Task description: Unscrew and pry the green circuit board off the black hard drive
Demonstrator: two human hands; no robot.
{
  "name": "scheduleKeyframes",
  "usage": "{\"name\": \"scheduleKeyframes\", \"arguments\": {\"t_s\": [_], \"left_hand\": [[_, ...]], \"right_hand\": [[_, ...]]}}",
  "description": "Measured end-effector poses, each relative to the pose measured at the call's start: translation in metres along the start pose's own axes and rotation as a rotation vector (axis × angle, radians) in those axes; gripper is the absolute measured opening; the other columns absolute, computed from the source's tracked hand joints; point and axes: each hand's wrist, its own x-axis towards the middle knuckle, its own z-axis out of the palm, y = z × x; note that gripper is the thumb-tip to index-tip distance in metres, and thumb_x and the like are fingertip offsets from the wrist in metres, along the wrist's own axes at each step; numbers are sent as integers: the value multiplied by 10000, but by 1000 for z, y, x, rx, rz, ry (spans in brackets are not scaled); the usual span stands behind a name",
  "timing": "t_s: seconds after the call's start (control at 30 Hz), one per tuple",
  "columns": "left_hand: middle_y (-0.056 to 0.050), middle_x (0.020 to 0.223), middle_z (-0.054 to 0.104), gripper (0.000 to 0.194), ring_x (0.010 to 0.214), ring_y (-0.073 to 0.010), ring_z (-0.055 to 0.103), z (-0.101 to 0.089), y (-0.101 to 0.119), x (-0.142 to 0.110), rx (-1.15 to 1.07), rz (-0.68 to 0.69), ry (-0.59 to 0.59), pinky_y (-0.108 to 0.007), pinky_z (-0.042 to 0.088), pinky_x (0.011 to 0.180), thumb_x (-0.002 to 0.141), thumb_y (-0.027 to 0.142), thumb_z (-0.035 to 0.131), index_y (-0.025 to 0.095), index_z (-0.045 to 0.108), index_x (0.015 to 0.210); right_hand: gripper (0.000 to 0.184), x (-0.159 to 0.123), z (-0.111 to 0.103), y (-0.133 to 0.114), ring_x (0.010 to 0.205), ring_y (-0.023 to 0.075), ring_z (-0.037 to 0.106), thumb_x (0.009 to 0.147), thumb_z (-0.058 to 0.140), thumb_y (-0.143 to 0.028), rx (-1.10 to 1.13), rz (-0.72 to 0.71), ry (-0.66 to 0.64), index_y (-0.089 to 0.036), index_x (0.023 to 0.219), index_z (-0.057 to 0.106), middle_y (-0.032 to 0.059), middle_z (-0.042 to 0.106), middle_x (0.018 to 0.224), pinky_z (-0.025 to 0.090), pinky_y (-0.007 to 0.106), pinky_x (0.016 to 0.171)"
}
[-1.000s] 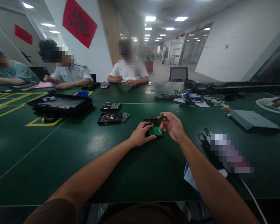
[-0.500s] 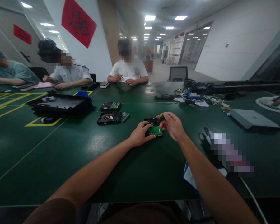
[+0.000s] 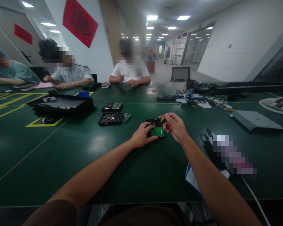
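Observation:
A hard drive (image 3: 157,132) with a green circuit board facing up lies on the dark green table in front of me. My left hand (image 3: 142,135) grips it from the left side, thumb at the near edge and fingers at the far edge. A small screwdriver (image 3: 163,119) with a yellow and black handle is pinched in the fingers of my right hand (image 3: 174,125), over the drive's right part. Its handle stands tilted, and I cannot make out where the tip rests. Left of my hands lie an opened hard drive (image 3: 110,118), a loose circuit board (image 3: 126,118) and another hard drive (image 3: 112,107).
A black tray (image 3: 61,105) stands at the left. To the right are a grey metal case (image 3: 258,120), a blurred-out item (image 3: 233,153) with a cable, and a tangle of cables (image 3: 194,96) farther back. Several people (image 3: 130,70) sit across the table.
The screwdriver handle has turned between my right fingers, its yellow part showing differently. My left hand and the hard drive have stayed in place.

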Motion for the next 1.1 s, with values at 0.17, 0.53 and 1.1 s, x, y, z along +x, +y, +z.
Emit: {"name": "scheduleKeyframes", "arguments": {"t_s": [0.17, 0.53, 1.1], "left_hand": [[-137, 1440, 486, 674, 1378, -335, 453, 0, 0, 0, -4, -5, 0, -517, 450, 1137, 828, 606, 724, 246, 578, 1378], [-138, 1436, 490, 662, 1377, -339, 455, 0, -1, 0, -3, 5, 3, -523, 453, 1133, 833, 607, 719, 247, 583, 1371], [-141, 1443, 486, 664, 1383, -331, 450, 1, 0, 0, 6, -2, -2, -513, 461, 1130, 836, 613, 711, 238, 582, 1369]], "right_hand": [[305, 0, 0, -1, 568, 97, 606, 870, 721, -486, 60, 1, 0, -231, 1016, 638, 48, 727, 1065, 386, 217, 433], [294, -1, 0, -2, 548, 90, 541, 852, 751, -464, -17, 6, 21, -213, 997, 703, -5, 648, 780, 332, 204, 410], [275, -2, 1, -2, 551, 98, 564, 884, 721, -457, -6, -2, -9, -213, 1010, 702, -1, 654, 773, 355, 208, 415]]}}
